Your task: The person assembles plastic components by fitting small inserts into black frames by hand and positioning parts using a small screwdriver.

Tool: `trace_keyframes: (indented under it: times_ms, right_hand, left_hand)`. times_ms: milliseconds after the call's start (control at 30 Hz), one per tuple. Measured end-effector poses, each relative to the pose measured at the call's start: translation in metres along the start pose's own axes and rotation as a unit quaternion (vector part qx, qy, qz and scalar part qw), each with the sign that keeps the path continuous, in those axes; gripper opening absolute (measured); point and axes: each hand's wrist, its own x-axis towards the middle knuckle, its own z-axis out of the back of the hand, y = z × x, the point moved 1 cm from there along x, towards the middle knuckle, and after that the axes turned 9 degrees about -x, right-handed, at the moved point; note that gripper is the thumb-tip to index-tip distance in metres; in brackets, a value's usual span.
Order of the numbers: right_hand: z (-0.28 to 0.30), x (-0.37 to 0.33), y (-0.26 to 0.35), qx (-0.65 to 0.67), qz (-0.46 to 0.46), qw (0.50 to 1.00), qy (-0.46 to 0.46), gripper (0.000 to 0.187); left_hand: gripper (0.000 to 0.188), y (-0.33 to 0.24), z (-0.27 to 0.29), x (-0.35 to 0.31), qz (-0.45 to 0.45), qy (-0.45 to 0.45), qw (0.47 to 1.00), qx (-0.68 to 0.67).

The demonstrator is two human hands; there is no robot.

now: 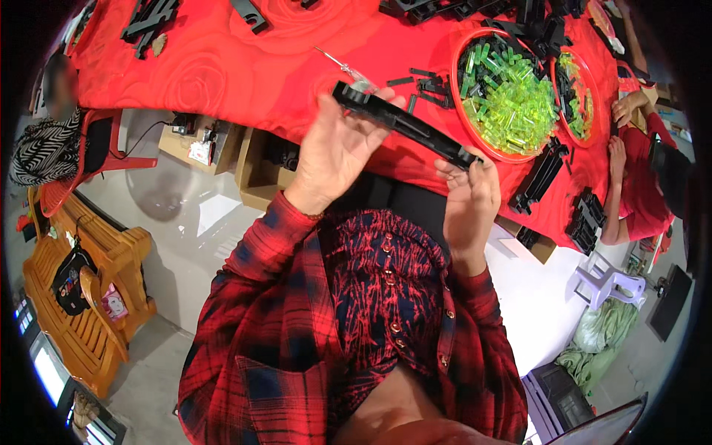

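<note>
A long, narrow black plastic part (404,123) slants down to the right between my two hands, above the near edge of the table. My left hand (337,152) supports its left end, the palm turned up and the fingers curled behind it. My right hand (475,189) grips its right end between thumb and fingers. Just beyond my left hand, a screwdriver (348,67) with a clear handle lies on the red cloth. Short black pieces (432,87) are scattered to the right of it.
A red bowl (455,93) holds translucent yellow-green pieces and small black ones; a second bowl (591,126) stands beside it. Black parts (539,176) lie in piles on the red-covered table (200,74). At the right sits another person (641,174). A wooden bench (81,297) stands left.
</note>
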Motion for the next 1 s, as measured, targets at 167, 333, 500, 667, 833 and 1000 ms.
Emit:
trace_keyframes:
  times_ms: [167,333,500,667,833,1000]
  right_hand:
    - [-0.017,-0.014,-0.007,-0.022,-0.016,0.999,0.028,0.024]
    - [-0.02,-0.028,-0.014,-0.149,-0.051,0.979,0.131,0.028]
    - [-0.019,-0.032,-0.01,-0.275,-0.031,0.942,0.192,0.027]
    - [-0.009,-0.008,-0.001,-0.353,0.084,0.925,0.112,0.008]
    - [-0.022,0.038,0.019,-0.317,0.192,0.928,0.037,0.044]
    - [-0.034,0.056,0.023,-0.159,0.139,0.973,0.097,0.048]
  left_hand:
    - [0.035,0.034,-0.007,-0.009,-0.027,-0.019,0.946,0.321]
    - [0.03,0.036,-0.016,-0.009,-0.02,-0.049,0.959,0.279]
    - [0.022,0.032,-0.015,-0.014,-0.023,-0.066,0.905,0.42]
    - [0.02,0.032,-0.017,-0.017,-0.012,-0.03,0.788,0.615]
    - [0.017,0.038,-0.022,-0.019,0.035,-0.028,0.768,0.639]
    - [0.014,0.043,-0.02,-0.021,-0.053,0.003,0.721,0.691]
